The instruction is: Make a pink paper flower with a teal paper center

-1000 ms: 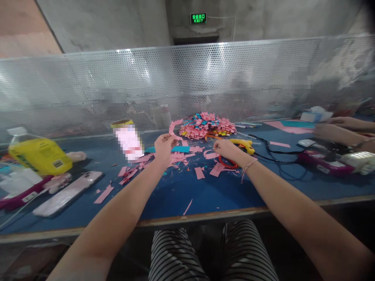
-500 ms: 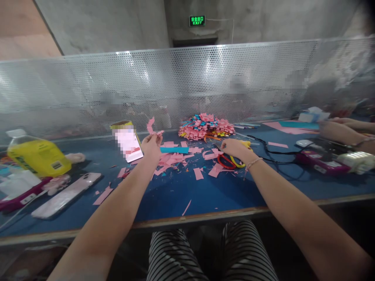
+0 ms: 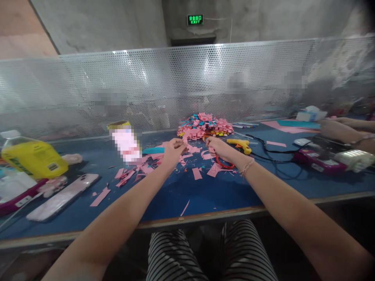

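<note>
My left hand [image 3: 176,147] is closed in a pinch on a pink paper strip [image 3: 185,137], whose outline blends with the pink pile behind it. My right hand [image 3: 217,146] is closed too, just left of a yellow glue gun [image 3: 240,144]. A bit of pink seems to show at its fingertips, but what it grips is unclear. Under the right wrist lie red-handled scissors [image 3: 225,163], partly hidden. Behind both hands sits a mound of pink, blue and yellow fringed paper [image 3: 202,124]. Near the left wrist lies a blue paper strip [image 3: 154,150].
Pink scraps [image 3: 197,173] litter the blue table [image 3: 211,199]. Leftward are a propped-up phone [image 3: 129,145], another phone [image 3: 63,197] and a yellow-labelled bottle [image 3: 35,158]. Black cables [image 3: 265,146] run to a purple power strip [image 3: 319,160]. Another person's hand [image 3: 336,130] is at right. A perforated screen [image 3: 140,89] stands behind.
My left hand has moved right with the pink strip, away from the propped-up phone. My right hand has shifted left, off the glue gun, so the hands are closer together.
</note>
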Demonstrator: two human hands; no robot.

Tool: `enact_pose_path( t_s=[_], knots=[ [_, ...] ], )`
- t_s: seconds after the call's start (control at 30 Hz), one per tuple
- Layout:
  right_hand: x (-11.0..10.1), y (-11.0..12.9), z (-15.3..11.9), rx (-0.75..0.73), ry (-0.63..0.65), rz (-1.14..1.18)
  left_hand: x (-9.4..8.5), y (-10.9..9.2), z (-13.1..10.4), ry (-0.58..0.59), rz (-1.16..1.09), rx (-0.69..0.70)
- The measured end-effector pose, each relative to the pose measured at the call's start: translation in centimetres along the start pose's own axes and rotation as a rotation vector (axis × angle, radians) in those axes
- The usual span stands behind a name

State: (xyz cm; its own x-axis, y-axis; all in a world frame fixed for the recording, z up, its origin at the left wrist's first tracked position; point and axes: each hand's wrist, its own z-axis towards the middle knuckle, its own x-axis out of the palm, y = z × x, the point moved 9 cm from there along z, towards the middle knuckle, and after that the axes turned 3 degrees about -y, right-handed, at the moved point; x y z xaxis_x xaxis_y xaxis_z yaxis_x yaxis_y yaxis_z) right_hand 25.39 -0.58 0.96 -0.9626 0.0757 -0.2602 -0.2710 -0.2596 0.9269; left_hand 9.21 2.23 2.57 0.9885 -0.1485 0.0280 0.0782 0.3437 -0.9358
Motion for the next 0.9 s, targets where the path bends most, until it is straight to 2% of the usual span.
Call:
enact_pose_path(
  t_s=[0.2,0.4,0.6,0.9],
  knots=[
    [0.9,1.0,-0.5,-0.070,0.065,0.066,0.4,-0.3,-0.4,0.008,0.019,0.014],
    [0.8,0.7,-0.6,-0.036,0.004,0.081,0.7,-0.4,-0.6,0.026,0.041,0.008],
    [0.3,0.3,-0.7,0.040,-0.062,0.257,0.6,-0.3,-0.5,0.018,0.027,0.019],
    [0.7,0.8,-0.9,-0.007,-0.068,0.284,0.8,-0.7,-0.7,0.032,0.044,0.041]
  ],
)
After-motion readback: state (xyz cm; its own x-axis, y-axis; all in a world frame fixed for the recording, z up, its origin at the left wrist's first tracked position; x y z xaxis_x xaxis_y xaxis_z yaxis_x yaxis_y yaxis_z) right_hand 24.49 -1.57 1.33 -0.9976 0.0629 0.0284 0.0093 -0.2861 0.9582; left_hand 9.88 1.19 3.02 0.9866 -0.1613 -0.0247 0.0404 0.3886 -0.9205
